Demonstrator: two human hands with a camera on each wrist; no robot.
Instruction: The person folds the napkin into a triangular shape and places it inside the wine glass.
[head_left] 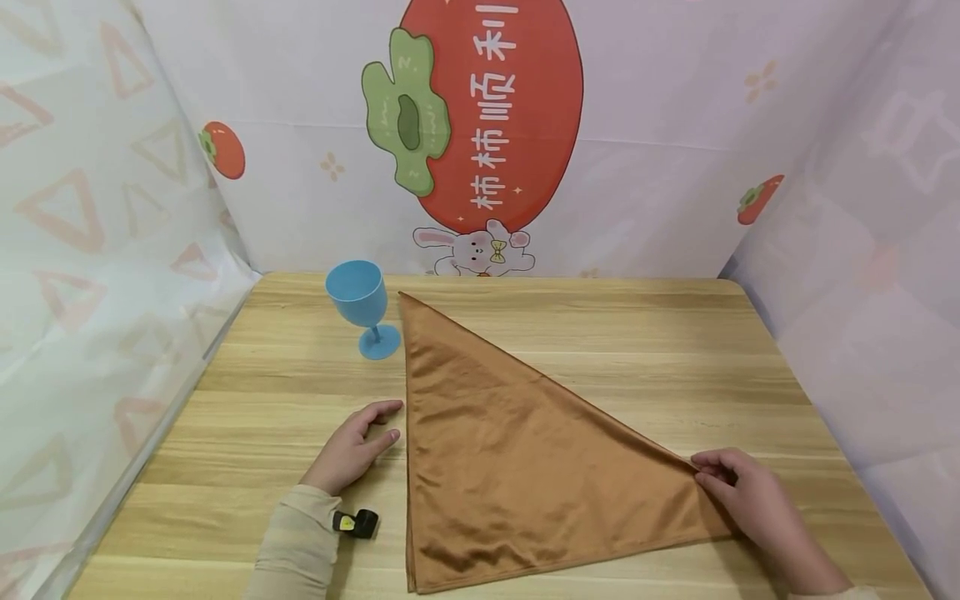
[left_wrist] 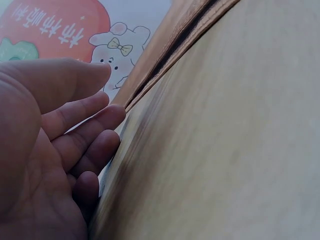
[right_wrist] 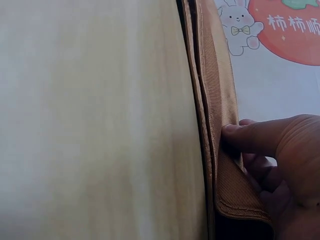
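The brown cloth (head_left: 525, 467) lies in a layered triangle on the worktop (head_left: 637, 333). The right hand (head_left: 757, 500) pinches its slanted edge near the right corner, seemingly to keep the layers together. The left hand (head_left: 352, 450), fingers loosely spread and holding nothing, rests just beside the left edge, perhaps ready to steady it. The blue goblet (head_left: 360, 296) stands at far left, mostly out of the way.

Copper-brown cloth (head_left: 517, 450), blue goblet (head_left: 360, 296)
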